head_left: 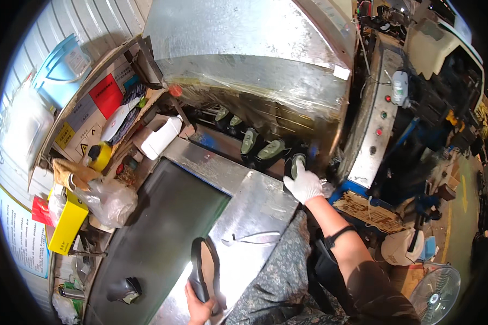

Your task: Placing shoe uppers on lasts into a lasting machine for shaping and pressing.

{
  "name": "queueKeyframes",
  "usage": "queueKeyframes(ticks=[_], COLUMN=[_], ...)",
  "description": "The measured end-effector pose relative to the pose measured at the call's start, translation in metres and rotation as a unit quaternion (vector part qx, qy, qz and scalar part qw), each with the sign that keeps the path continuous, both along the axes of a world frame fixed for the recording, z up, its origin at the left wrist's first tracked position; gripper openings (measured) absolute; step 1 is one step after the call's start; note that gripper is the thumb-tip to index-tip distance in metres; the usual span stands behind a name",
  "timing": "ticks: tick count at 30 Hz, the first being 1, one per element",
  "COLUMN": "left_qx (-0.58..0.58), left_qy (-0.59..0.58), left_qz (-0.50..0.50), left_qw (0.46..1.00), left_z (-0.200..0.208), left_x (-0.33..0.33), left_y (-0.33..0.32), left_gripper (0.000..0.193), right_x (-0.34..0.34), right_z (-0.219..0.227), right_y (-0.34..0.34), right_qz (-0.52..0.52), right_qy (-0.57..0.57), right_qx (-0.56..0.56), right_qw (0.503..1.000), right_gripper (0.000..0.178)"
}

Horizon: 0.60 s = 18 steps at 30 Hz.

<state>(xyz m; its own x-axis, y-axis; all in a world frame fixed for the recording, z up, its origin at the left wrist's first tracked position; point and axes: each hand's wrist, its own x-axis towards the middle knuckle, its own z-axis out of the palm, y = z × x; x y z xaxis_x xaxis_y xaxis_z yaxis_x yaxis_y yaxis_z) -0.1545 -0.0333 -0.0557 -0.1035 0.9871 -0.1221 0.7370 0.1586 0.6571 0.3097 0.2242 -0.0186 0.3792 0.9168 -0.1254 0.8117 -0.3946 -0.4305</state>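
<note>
My bare left hand (199, 309), at the lower edge, grips a black shoe (205, 271) that stands tilted over the metal table, its long tan face showing. In a white glove, my right hand (305, 185) reaches to the row of shoes under the metal hood. Its thumb and index finger are at the near end of a black shoe with a green top (295, 163); the other fingers are hard to make out. To its left stand more such shoes, among them one with a green top (271, 149). Metal pincers (252, 238) lie on the table.
A dark conveyor belt (157, 216) runs left of the metal table (238, 216), carrying another black shoe (126, 291). The large metal hood (249, 43) rises ahead. Along the left is a cluttered shelf with a yellow box (68, 219). A fan (435, 295) stands lower right.
</note>
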Motion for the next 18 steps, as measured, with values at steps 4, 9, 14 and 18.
queueKeyframes(ticks=[4,9,14,18], left_qx=[-0.058,-0.100,-0.360,-0.502], left_qy=[-0.114,-0.256,-0.420,-0.480], left_qz=[0.052,0.085,-0.019,-0.171], left_qw=[0.990,0.958,0.833,0.699], left_z=[0.026,0.058,0.095,0.098], left_x=[0.018,0.024,-0.011,-0.011], left_y=[-0.001,0.006,0.007,-0.016], left_gripper=[0.098,0.068,0.083,0.075], right_x=[0.013,0.005,-0.069,-0.098], right_z=[-0.052,-0.038,0.040,0.069], right_y=[0.087,0.060,-0.090,-0.237], right_qz=[-0.020,0.115,0.501,0.607], right_qy=[0.111,-0.034,0.029,0.220], right_qx=[0.018,0.077,0.352,0.183], right_qw=[0.993,0.990,0.790,0.742], right_gripper=[0.105,0.086,0.045,0.062])
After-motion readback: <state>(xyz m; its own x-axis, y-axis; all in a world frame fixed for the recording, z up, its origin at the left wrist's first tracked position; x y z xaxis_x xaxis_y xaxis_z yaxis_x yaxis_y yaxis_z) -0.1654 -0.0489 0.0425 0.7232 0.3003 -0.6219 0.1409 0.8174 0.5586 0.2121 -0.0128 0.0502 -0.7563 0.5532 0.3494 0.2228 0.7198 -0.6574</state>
